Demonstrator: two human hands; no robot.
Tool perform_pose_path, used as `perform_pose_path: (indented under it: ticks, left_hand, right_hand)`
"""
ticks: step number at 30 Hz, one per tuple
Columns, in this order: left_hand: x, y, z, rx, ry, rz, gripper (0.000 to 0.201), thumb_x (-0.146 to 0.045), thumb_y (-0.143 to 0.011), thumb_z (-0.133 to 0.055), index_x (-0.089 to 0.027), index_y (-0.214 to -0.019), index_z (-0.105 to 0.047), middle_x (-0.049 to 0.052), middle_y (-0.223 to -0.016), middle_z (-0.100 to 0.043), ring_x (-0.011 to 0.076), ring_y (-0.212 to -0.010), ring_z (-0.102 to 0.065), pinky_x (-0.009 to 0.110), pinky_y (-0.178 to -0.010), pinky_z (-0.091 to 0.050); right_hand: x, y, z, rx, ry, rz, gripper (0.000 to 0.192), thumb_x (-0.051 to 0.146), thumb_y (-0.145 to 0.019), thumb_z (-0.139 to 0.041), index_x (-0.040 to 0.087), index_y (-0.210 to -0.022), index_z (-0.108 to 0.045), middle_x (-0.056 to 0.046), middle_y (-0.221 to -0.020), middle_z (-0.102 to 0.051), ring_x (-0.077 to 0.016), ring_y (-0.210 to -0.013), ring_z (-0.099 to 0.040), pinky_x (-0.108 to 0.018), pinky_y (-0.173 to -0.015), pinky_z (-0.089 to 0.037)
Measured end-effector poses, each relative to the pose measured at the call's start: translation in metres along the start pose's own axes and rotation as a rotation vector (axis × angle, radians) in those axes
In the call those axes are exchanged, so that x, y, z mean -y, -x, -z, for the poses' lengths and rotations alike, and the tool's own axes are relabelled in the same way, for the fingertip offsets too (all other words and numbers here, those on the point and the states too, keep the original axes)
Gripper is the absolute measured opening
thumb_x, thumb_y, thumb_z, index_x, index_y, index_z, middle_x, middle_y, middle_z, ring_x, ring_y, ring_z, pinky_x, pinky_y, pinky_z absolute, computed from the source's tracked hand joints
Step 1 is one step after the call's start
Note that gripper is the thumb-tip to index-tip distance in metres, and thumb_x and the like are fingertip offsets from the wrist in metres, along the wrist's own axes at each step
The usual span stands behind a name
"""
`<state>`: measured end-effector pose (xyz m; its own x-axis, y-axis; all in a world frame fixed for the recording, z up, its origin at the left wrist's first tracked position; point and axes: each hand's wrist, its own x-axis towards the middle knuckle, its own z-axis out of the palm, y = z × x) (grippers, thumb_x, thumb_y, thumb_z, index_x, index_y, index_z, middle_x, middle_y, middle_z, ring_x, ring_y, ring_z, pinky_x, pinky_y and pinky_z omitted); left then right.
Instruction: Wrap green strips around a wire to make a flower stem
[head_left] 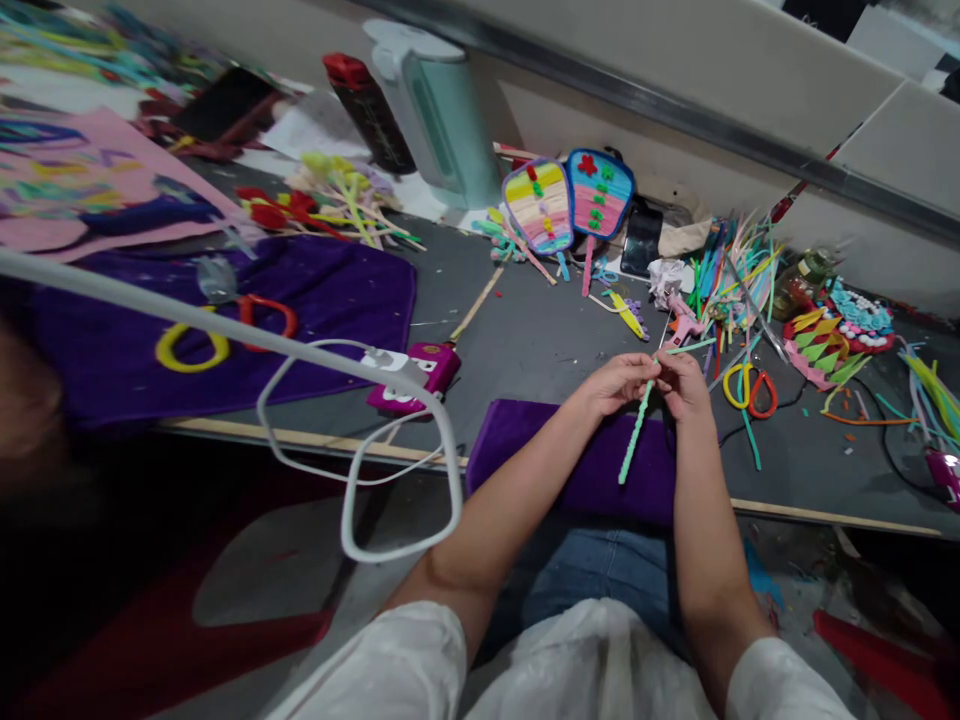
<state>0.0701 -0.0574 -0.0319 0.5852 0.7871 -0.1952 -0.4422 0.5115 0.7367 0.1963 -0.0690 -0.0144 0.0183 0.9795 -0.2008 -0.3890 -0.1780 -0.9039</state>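
Observation:
A mint-green twisted pipe cleaner (636, 436) hangs down from between my hands, over a folded purple cloth (570, 455) at the table edge. My left hand (626, 380) pinches it near its upper end. Close against it, my right hand (684, 382) has its fingers pressed together on the same pipe cleaner, where a straight green length sticks out to the right. Just beyond my hands lies a pink glue gun (684, 322). Scissors with yellow and red handles (750, 392) rest to the right of my right hand.
Two decorated fans (538, 205) lean at the back beside a mint kettle (457, 120). Loose pipe cleaners (731, 275) pile up at right. A purple power strip (416, 380) sits left, with a white cable (300, 345) crossing in front. A person's blurred arm (26, 410) shows far left.

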Motion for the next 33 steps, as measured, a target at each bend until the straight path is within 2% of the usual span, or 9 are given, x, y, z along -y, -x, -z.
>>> perform_pose_path:
  ticks: [5, 7, 10, 15, 21, 25, 30, 33]
  left_hand:
    - [-0.0001, 0.0001, -0.0016, -0.124, -0.204, -0.064, 0.035, -0.032, -0.057, -0.082, -0.012, -0.068, -0.056, -0.005, -0.053, -0.052, 0.0047, -0.042, -0.049, 0.019, -0.045, -0.044]
    - [-0.0004, -0.0005, -0.0009, -0.180, -0.261, -0.095, 0.033, -0.030, -0.057, -0.082, -0.012, -0.067, -0.056, -0.004, -0.054, -0.053, 0.0047, -0.043, -0.049, 0.019, -0.045, -0.044]
    - [-0.0013, -0.0009, 0.0004, -0.203, -0.263, -0.119, 0.032, -0.028, -0.057, -0.082, -0.011, -0.066, -0.057, -0.003, -0.056, -0.055, 0.0045, -0.043, -0.050, 0.018, -0.045, -0.044]
    - [-0.0033, 0.0004, 0.0007, -0.147, -0.165, -0.115, 0.035, -0.027, -0.053, -0.084, -0.010, -0.068, -0.058, -0.002, -0.058, -0.057, 0.0050, -0.045, -0.052, 0.018, -0.046, -0.043]
    - [-0.0044, 0.0021, 0.0017, -0.016, 0.006, -0.008, 0.038, -0.028, -0.051, -0.086, -0.011, -0.066, -0.055, -0.005, -0.053, -0.053, 0.0046, -0.043, -0.050, 0.020, -0.050, -0.047]
    - [-0.0032, 0.0021, 0.0014, 0.019, 0.011, 0.021, 0.038, -0.029, -0.052, -0.085, -0.012, -0.066, -0.054, -0.006, -0.052, -0.051, 0.0024, -0.041, -0.046, 0.016, -0.044, -0.039]
    - [-0.0008, 0.0009, -0.0028, -0.097, -0.223, -0.111, 0.034, -0.031, -0.058, -0.081, -0.013, -0.069, -0.054, -0.006, -0.052, -0.052, 0.0044, -0.041, -0.047, 0.018, -0.044, -0.041]
    - [-0.0002, 0.0004, -0.0046, -0.212, -0.388, -0.202, 0.031, -0.029, -0.057, -0.080, -0.013, -0.066, -0.054, -0.005, -0.048, -0.051, 0.0049, -0.038, -0.046, 0.017, -0.039, -0.037]
  right_hand:
    - [-0.0029, -0.0019, -0.0012, -0.199, 0.189, 0.135, 0.019, 0.028, -0.055, -0.072, 0.017, -0.061, -0.058, 0.007, -0.050, -0.049, -0.0049, -0.044, -0.038, -0.019, -0.041, -0.027]
    - [-0.0032, -0.0018, -0.0015, -0.205, 0.229, 0.147, 0.018, 0.028, -0.055, -0.071, 0.016, -0.060, -0.058, 0.007, -0.049, -0.049, -0.0044, -0.043, -0.036, -0.019, -0.041, -0.025]
    - [-0.0020, -0.0004, -0.0018, -0.164, 0.202, 0.100, 0.019, 0.030, -0.057, -0.070, 0.016, -0.062, -0.059, 0.008, -0.046, -0.046, -0.0036, -0.040, -0.032, -0.019, -0.039, -0.020]
    - [0.0005, 0.0009, -0.0014, -0.135, 0.112, 0.062, 0.022, 0.031, -0.057, -0.071, 0.016, -0.059, -0.056, 0.008, -0.044, -0.042, -0.0036, -0.039, -0.032, -0.018, -0.037, -0.018]
    - [0.0020, 0.0033, -0.0034, -0.012, 0.038, 0.050, 0.021, 0.030, -0.058, -0.070, 0.017, -0.060, -0.054, 0.007, -0.048, -0.044, -0.0038, -0.041, -0.033, -0.018, -0.036, -0.016]
    - [0.0011, 0.0046, -0.0051, -0.061, 0.074, 0.084, 0.017, 0.028, -0.060, -0.069, 0.018, -0.064, -0.056, 0.008, -0.047, -0.042, -0.0043, -0.041, -0.032, -0.018, -0.039, -0.020]
    - [-0.0028, -0.0003, -0.0034, -0.177, 0.294, 0.341, 0.011, 0.026, -0.063, -0.063, 0.017, -0.060, -0.059, 0.005, -0.059, -0.052, -0.0065, -0.056, -0.044, -0.020, -0.053, -0.035]
    - [-0.0047, -0.0027, -0.0027, -0.229, 0.386, 0.363, 0.013, 0.028, -0.062, -0.064, 0.016, -0.059, -0.058, 0.004, -0.058, -0.053, -0.0075, -0.057, -0.045, -0.021, -0.055, -0.037]
